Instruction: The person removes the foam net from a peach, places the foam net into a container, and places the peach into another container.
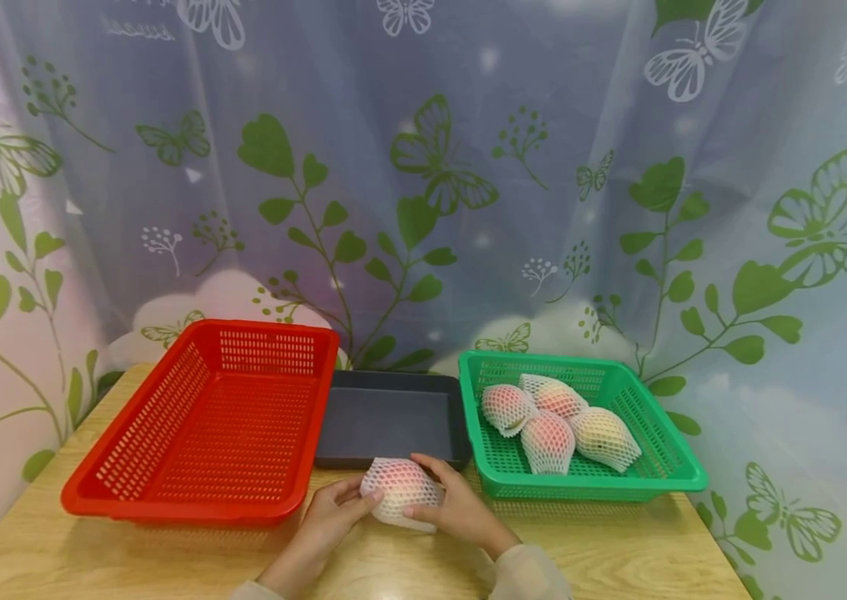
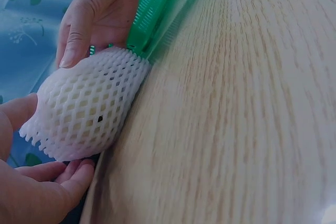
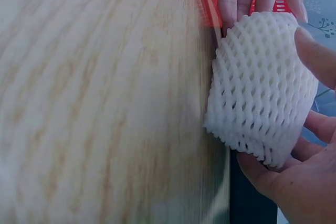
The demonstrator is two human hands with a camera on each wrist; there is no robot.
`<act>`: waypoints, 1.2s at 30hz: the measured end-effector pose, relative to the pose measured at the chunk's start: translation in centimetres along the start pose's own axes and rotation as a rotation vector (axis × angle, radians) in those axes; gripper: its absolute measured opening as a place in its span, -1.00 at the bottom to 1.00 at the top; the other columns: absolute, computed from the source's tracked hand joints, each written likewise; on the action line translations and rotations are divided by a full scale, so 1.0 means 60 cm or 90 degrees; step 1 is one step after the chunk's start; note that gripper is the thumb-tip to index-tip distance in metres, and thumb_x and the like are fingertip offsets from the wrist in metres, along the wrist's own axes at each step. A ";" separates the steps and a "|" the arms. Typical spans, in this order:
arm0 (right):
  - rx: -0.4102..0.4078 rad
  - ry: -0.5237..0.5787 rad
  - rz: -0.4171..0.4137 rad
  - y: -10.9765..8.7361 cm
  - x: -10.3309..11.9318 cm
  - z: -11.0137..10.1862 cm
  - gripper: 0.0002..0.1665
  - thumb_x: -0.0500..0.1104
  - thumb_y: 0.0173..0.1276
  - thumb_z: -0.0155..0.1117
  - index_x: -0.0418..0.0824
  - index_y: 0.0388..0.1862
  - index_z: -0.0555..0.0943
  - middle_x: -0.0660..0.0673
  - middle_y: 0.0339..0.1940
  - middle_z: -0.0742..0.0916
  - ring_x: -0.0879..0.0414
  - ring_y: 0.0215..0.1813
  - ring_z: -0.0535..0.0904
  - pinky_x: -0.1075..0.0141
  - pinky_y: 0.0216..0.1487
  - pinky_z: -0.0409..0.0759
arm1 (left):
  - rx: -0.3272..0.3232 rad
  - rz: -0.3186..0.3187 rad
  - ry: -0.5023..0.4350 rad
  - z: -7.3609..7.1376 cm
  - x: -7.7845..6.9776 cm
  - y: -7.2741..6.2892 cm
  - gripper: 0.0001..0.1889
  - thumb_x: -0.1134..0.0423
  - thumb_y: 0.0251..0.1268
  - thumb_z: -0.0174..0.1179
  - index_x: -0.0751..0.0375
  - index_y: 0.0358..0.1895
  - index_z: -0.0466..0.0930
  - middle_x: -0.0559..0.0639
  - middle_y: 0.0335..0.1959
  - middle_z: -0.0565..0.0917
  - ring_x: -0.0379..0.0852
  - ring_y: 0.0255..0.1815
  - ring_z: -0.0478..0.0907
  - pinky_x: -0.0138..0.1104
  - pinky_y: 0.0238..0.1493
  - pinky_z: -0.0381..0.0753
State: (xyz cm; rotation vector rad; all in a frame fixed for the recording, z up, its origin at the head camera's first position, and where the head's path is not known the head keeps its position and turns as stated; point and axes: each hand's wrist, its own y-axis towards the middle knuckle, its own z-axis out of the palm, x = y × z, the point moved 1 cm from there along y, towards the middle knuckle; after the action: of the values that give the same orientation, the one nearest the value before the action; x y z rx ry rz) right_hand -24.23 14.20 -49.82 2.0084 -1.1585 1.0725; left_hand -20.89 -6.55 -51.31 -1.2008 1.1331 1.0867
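Observation:
Both hands hold a pink and pale-yellow peach [image 1: 398, 487] in a white foam net, above the table's middle front. My left hand [image 1: 331, 518] grips its left end, with the thumb on the near side. On the right end lies my right hand [image 1: 461, 506], its thumb in front and fingers behind. In the left wrist view, the foam net [image 2: 86, 106] sits between the left thumb and curled fingers. The right wrist view shows the net's open-edged end [image 3: 257, 145] between the right thumb and fingers. Most of the fruit's skin is hidden by the net.
At left stands a red basket [image 1: 303, 467] with nothing visible inside. A dark grey tray [image 1: 393, 417] lies behind the hands. To the right, a green basket [image 1: 581, 487] holds several netted peaches [image 1: 548, 437]. A patterned curtain [image 1: 423, 250] hangs behind the wooden table [image 1: 618, 550].

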 end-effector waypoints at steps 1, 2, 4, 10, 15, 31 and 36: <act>0.000 0.003 -0.002 -0.001 0.001 0.000 -0.10 -0.11 0.15 0.47 -0.23 0.42 0.28 -0.27 0.39 0.40 -0.19 0.37 0.31 -0.11 0.30 0.34 | -0.002 0.004 0.001 0.000 -0.002 -0.001 -0.30 0.18 0.23 0.30 0.67 0.24 0.28 0.50 0.17 0.46 0.24 0.21 0.46 -0.13 0.16 0.54; 0.000 0.001 -0.005 -0.001 0.002 -0.001 -0.10 -0.10 0.15 0.48 -0.24 0.42 0.29 -0.26 0.39 0.40 -0.18 0.37 0.31 -0.10 0.30 0.34 | -0.004 0.013 0.004 0.001 -0.004 -0.002 -0.30 0.20 0.23 0.30 0.67 0.25 0.27 0.51 0.18 0.44 0.27 0.22 0.44 -0.11 0.16 0.53; -0.001 0.005 -0.016 -0.002 0.004 -0.002 -0.10 -0.11 0.15 0.47 -0.28 0.41 0.29 -0.27 0.38 0.41 -0.18 0.37 0.32 -0.09 0.29 0.36 | -0.011 0.023 0.009 0.001 -0.008 -0.003 -0.30 0.22 0.22 0.31 0.66 0.27 0.25 0.51 0.22 0.41 0.29 0.24 0.41 -0.11 0.18 0.51; -0.014 0.000 -0.062 -0.002 0.006 -0.010 -0.13 -0.15 0.16 0.46 -0.37 0.38 0.28 -0.36 0.33 0.43 -0.23 0.28 0.39 -0.18 0.23 0.39 | -0.022 0.057 0.027 0.001 -0.020 -0.006 -0.28 0.26 0.19 0.33 0.59 0.31 0.23 0.48 0.29 0.34 0.31 0.29 0.35 -0.07 0.24 0.44; -0.019 -0.020 -0.089 -0.007 0.015 -0.021 -0.12 -0.11 0.18 0.45 -0.37 0.39 0.27 -0.33 0.36 0.42 -0.30 0.29 0.37 -0.19 0.22 0.40 | -0.035 0.068 0.032 0.002 -0.035 -0.011 -0.30 0.26 0.17 0.35 0.49 0.33 0.28 0.41 0.33 0.34 0.30 0.35 0.28 -0.02 0.33 0.31; -0.019 -0.008 -0.103 -0.070 0.071 -0.081 -0.13 -0.12 0.23 0.39 0.02 0.47 0.21 -0.07 0.46 0.33 -0.09 0.45 0.23 -0.02 0.33 0.36 | -0.017 0.163 0.048 -0.028 -0.111 -0.060 -0.33 0.29 0.12 0.38 0.23 0.34 0.36 0.19 0.38 0.35 0.20 0.41 0.23 -0.07 0.33 0.28; -0.052 -0.026 -0.136 -0.089 0.075 -0.102 -0.13 -0.16 0.22 0.39 -0.04 0.47 0.22 -0.07 0.45 0.34 -0.11 0.43 0.26 -0.06 0.29 0.39 | -0.023 0.185 0.070 -0.053 -0.121 -0.076 -0.31 0.23 0.13 0.38 0.17 0.36 0.34 0.14 0.39 0.34 0.17 0.42 0.22 -0.10 0.31 0.29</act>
State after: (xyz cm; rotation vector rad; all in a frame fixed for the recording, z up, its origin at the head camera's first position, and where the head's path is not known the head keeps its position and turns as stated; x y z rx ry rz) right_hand -20.32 19.55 -43.29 2.0438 -0.9661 0.8681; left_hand -17.45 -10.14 -43.63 -1.1580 1.4107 1.2759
